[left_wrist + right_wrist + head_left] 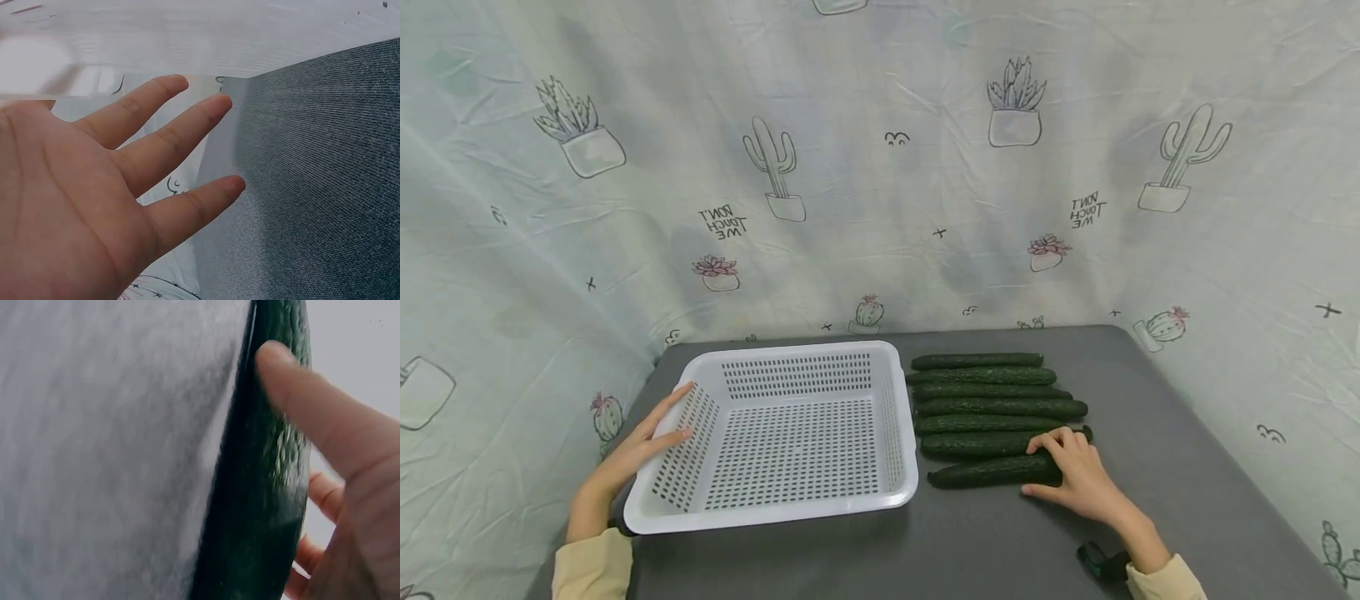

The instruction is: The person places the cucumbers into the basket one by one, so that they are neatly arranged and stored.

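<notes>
A white perforated plastic basket (907,433) sits on the left half of the table with nothing inside. At its left rim rests my left hand (636,454), thumb and index finger over the edge. In the left wrist view the hand's (81,187) other fingers stretch out straight and spread, beneath the pale basket wall (187,50). My right hand (1078,475) grips the right end of the nearest cucumber (973,474). In the right wrist view the thumb lies on this cucumber (250,531), with fingers curled round its other side.
Several more cucumbers (992,407) lie side by side in a row beyond the held one, right of the basket. The dark grey table (985,550) is backed by a curtain (910,183) with cactus drawings. A black strap (1101,562) is at my right wrist.
</notes>
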Motion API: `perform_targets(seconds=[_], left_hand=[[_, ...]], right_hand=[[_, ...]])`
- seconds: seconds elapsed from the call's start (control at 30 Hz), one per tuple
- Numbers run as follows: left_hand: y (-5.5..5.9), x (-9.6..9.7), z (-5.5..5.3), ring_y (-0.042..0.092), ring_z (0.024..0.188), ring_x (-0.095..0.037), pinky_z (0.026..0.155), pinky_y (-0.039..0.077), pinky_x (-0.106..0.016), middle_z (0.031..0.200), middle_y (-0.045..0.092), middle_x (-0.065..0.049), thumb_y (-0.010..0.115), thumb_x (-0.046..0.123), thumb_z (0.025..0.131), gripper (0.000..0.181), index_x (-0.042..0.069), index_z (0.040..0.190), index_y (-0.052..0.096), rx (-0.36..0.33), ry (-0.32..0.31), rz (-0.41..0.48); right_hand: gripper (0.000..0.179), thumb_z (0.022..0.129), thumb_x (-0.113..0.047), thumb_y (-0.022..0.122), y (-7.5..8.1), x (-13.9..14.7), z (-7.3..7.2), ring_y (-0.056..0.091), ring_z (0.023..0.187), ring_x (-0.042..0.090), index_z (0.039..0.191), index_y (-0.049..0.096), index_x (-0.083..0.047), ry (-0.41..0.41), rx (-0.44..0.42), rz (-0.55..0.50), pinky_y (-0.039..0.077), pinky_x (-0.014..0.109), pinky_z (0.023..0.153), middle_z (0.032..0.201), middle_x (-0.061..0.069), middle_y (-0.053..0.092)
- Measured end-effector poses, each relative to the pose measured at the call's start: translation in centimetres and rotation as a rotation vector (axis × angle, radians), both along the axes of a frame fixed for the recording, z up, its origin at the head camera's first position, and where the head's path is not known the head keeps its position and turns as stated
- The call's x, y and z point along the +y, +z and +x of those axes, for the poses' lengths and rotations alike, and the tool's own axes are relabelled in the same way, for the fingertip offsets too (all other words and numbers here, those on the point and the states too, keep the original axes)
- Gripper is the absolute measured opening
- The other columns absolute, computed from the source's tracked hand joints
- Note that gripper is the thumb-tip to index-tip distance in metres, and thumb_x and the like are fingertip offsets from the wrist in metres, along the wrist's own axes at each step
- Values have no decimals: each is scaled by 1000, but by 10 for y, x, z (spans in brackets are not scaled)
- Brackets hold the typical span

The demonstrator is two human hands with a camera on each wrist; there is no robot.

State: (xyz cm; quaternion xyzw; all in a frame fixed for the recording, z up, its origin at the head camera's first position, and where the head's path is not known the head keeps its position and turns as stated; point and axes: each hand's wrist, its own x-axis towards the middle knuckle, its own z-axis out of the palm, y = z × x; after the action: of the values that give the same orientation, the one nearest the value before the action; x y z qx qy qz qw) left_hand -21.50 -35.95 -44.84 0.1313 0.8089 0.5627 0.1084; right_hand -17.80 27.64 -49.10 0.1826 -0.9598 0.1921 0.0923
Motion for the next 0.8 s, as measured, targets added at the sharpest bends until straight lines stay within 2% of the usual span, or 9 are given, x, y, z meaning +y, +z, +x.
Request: perform_targets(seconds=[0.27,0.57,0.8], left_hand=[[-2,-1,0,58,100,-24,67,52,-42,147,5,-27,47,17,96,71,29,150,3,-20,26,-4],[-4,-1,-1,55,103,-30,67,52,-43,147,8,-27,47,17,96,71,28,150,2,3,22,-16],[-5,-1,0,56,102,-25,68,52,-42,147,8,-25,47,16,96,71,29,150,3,-6,23,-6]], right_hand=[[41,66,-29,82,-3,0,-1,36,85,18,97,55,-26,18,50,-9,21,33,67,98,-1,43],[37,70,-31,79,-2,-1,2,41,88,20,100,57,-26,7,61,60,25,33,68,102,-2,48],[37,74,-28,76,6,-4,8,44,88,20,105,57,-24,-4,24,76,33,42,72,104,-2,49]])
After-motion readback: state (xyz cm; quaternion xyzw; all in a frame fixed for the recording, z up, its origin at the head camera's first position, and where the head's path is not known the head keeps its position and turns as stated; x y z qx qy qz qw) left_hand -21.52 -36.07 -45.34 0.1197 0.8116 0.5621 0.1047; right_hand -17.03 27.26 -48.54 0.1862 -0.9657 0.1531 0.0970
